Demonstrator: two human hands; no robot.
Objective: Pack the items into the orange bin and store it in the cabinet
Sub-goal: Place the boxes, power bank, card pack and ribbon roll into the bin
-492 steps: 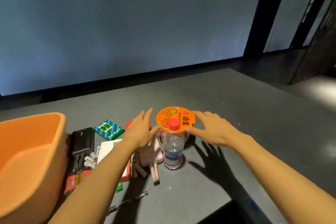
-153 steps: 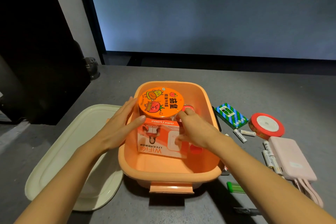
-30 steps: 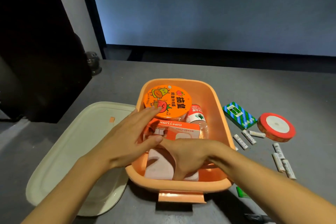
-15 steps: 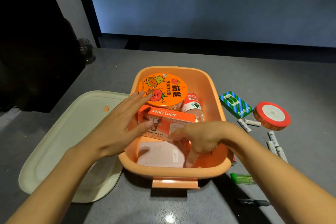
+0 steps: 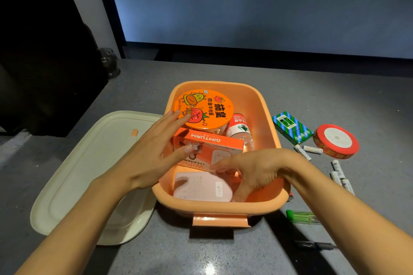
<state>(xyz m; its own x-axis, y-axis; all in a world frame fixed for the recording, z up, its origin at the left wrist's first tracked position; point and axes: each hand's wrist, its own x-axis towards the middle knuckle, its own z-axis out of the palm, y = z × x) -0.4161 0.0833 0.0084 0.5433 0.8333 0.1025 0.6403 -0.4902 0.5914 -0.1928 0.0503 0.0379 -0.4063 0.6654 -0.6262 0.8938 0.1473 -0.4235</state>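
Moved off the tabletop (image 5: 312, 87) since five seconds ago, the pink power bank (image 5: 201, 187) now lies flat at the near end of the orange bin (image 5: 262, 123); the bin sits mid-table, also holding a noodle cup (image 5: 207, 107), an orange box (image 5: 207, 143) and a water bottle (image 5: 240, 128); the left hand (image 5: 152, 158), fingers straight, rests across cup and box; the right hand (image 5: 257, 169) dips in just beside the power bank, fingers curled downward, and whether it holds anything cannot be told. Likely trouble: the box stands tilted on edge and may tip once the steadying hand lifts; the cup reaches rim height, so a cover may not seat. A cream lid (image 5: 85, 174) lies left of the bin; to the right wait a red ribbon spool (image 5: 335, 142), a green packet (image 5: 290, 127), a green lighter (image 5: 301, 216), a black pen (image 5: 317, 245) and loose batteries (image 5: 339, 174), which could roll; the right forearm crosses the way to them; no cabinet is plainly in view.
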